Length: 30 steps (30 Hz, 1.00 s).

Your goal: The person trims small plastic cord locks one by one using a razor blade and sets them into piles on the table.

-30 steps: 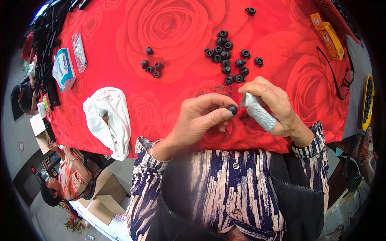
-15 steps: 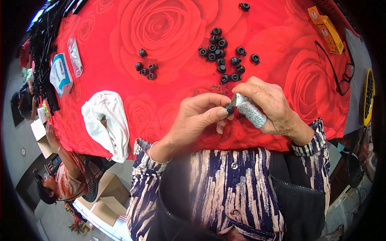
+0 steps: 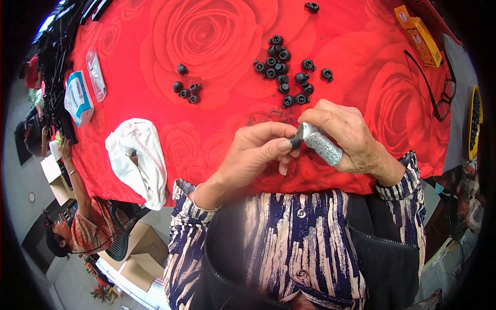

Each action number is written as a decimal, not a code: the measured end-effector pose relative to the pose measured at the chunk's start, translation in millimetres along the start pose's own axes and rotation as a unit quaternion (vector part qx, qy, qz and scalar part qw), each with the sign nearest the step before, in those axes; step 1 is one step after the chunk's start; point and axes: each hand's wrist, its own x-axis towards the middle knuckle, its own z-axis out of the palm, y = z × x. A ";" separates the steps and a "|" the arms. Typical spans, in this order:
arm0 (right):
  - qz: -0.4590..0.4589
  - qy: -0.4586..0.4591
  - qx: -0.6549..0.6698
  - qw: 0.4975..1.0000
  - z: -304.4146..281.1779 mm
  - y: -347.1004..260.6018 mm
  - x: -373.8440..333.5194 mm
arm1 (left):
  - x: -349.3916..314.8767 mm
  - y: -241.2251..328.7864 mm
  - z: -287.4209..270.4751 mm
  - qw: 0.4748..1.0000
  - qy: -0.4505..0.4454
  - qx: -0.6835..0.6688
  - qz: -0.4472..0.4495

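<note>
Between the thumb and fingers of my left hand (image 3: 257, 151) is a small black knob-like part (image 3: 295, 143), mostly covered by the fingertips. My right hand (image 3: 345, 135) is closed around a short-bladed knife (image 3: 324, 148) whose handle is wrapped in speckled grey material. Its blade touches or lies very close to the black part; the exact contact is hidden. Beyond my hands lies a loose cluster of similar black parts (image 3: 281, 67), with a smaller group (image 3: 184, 93) off to the left. Dark crumbs (image 3: 276, 113) are scattered just past my left fingers.
A red rose-patterned cloth (image 3: 206, 36) covers the table. To the left are a white cloth (image 3: 149, 178), a tissue pack (image 3: 79, 98) and a clear plastic packet (image 3: 96, 75). Eyeglasses (image 3: 443, 106) and an orange box (image 3: 424, 44) lie right. Another person (image 3: 93, 227) sits at the left.
The blade has turned slightly against the black part, while both my hands stay nearly in place. At the left, the other person's arm and head have shifted.
</note>
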 end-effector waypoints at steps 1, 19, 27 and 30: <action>-0.003 -0.001 0.001 1.000 0.2 0.3 -0.1 | -0.4 -0.3 0.1 1.000 0.001 -0.010 -0.007; -0.097 0.008 -0.033 0.995 17.1 -1.3 -10.4 | 7.5 -6.8 -10.3 0.988 0.005 -0.136 0.072; -0.095 0.077 -0.045 0.991 12.5 -3.9 3.1 | 3.2 -10.6 -3.6 0.998 -0.003 -0.063 0.026; -0.125 0.072 -0.051 0.988 17.1 -1.5 -0.8 | 3.2 -11.7 -0.9 0.999 -0.012 -0.046 0.004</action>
